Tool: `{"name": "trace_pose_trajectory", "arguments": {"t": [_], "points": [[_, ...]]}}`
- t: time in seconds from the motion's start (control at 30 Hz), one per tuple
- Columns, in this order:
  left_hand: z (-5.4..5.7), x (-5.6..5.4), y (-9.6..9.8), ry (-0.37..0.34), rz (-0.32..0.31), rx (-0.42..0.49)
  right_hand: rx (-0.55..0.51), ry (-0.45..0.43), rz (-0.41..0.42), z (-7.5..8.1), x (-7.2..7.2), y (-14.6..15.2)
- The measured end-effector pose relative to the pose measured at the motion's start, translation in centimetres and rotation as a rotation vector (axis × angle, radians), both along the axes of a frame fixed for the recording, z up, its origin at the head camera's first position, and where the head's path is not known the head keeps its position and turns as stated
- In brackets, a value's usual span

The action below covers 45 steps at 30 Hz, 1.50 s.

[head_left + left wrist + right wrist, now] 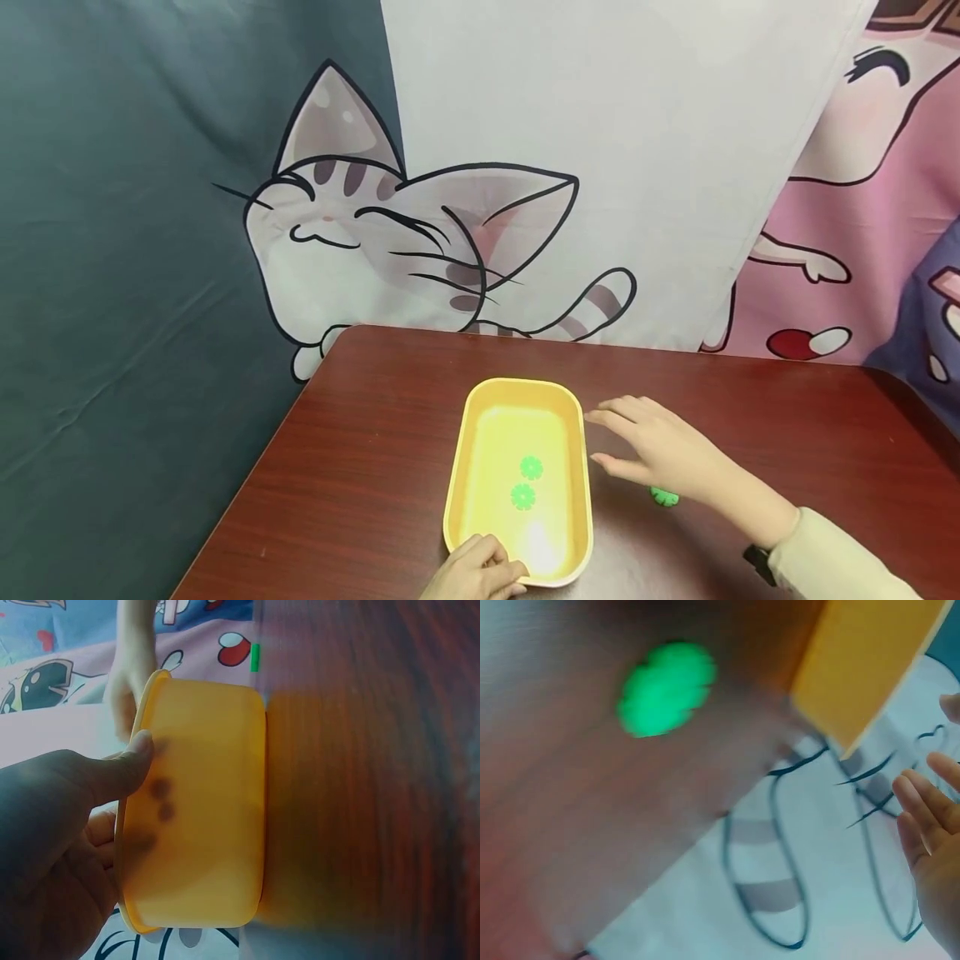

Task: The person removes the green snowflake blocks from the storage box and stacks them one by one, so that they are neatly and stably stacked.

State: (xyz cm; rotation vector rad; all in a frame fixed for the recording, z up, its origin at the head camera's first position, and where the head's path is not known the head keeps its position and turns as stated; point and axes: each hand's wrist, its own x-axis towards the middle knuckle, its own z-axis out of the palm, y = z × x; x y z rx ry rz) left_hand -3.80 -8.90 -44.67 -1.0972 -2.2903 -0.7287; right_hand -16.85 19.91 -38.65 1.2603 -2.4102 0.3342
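Note:
A yellow plastic tray stands on the table with two green notched discs lying on its floor. At the tray's near left corner my left hand grips the rim, thumb on the outer wall and fingers over the edge, as the left wrist view shows. My right hand hovers just right of the tray, its fingers spread and holding nothing. Another green notched disc lies on the table below the right hand, partly hidden by it in the head view; this disc appears blurred in the right wrist view.
The dark red-brown wooden table extends to both sides of the tray. Behind it hangs a cloth backdrop printed with a cartoon cat and other figures, close along the table's far edge. A dark band sits at the right wrist.

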Motion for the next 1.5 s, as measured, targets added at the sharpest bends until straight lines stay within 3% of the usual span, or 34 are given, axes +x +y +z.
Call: {"name": "trace_pose_trajectory", "arguments": {"t": [0.1, 0.2, 0.3, 0.4, 0.63, 0.8, 1.0, 1.3, 1.5], "points": [[0.1, 0.1, 0.0, 0.001, -0.001, -0.011, 0.042, -0.055, 0.043, 0.7, -0.5, -2.1], [0.3, 0.1, -0.1, -0.001, 0.000, -0.046, 0.132, -0.174, 0.097, 1.3, -0.8, -4.1], [0.4, 0.1, -0.2, -0.008, 0.003, -0.071, 0.228, -0.309, 0.135, 1.3, -1.0, -6.1], [0.4, 0.2, -0.2, -0.028, 0.011, -0.068, 0.299, -0.370, 0.175, 0.6, -1.1, -7.7], [0.5, 0.3, 0.0, -0.032, 0.016, -0.087, 0.431, -0.391, 0.243, -1.4, -1.1, -10.0], [0.6, 0.2, 0.1, -0.005, 0.026, -0.104, 0.485, -0.345, 0.268, -2.2, -1.0, -10.4], [0.5, 0.1, 0.0, 0.021, 0.028, -0.105, 0.438, -0.335, 0.311, -2.6, -0.9, -10.6], [0.5, 0.0, 0.0, 0.037, 0.039, -0.103, 0.408, -0.297, 0.294, -3.0, -0.6, -10.3], [0.4, 0.1, 0.0, 0.004, 0.016, -0.081, 0.375, -0.377, 0.283, -3.2, -0.4, -10.2]]}}
